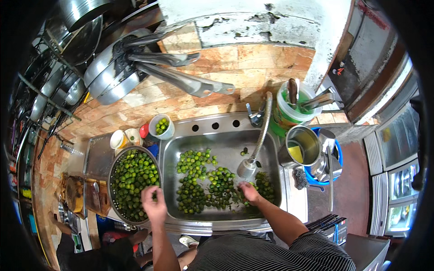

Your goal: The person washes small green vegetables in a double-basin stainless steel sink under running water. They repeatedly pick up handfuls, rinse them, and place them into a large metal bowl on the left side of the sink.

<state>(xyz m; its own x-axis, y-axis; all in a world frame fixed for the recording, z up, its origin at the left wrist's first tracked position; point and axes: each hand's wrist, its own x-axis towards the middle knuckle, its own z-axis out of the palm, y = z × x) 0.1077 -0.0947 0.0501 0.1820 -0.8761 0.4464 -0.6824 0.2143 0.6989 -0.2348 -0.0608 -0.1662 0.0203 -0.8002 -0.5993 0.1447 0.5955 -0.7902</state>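
My left hand (154,205) hovers at the right rim of a perforated metal colander (115,209), fingers curled. Whether a fruit sits in its fingers I cannot tell. Small green limes (134,176) heap the colander, left of the stainless steel sink (227,142). More limes (191,194) lie spread over the sink's floor, with darker fruit and leafy bits (264,186) at its right. My right hand (250,194) is inside the sink, just below the faucet's spray head (246,168); its fingertips are blurred, their grip unclear. The flexible metal faucet hose (263,128) arches above.
A white tub of limes (162,127) stands behind the sink's left corner. To the right are a metal pitcher (302,145), a steel-wool scrubber (300,178) and a blue basin of metalware (340,152). Pans (115,81) hang at upper left. Another person (98,254) is at lower left.
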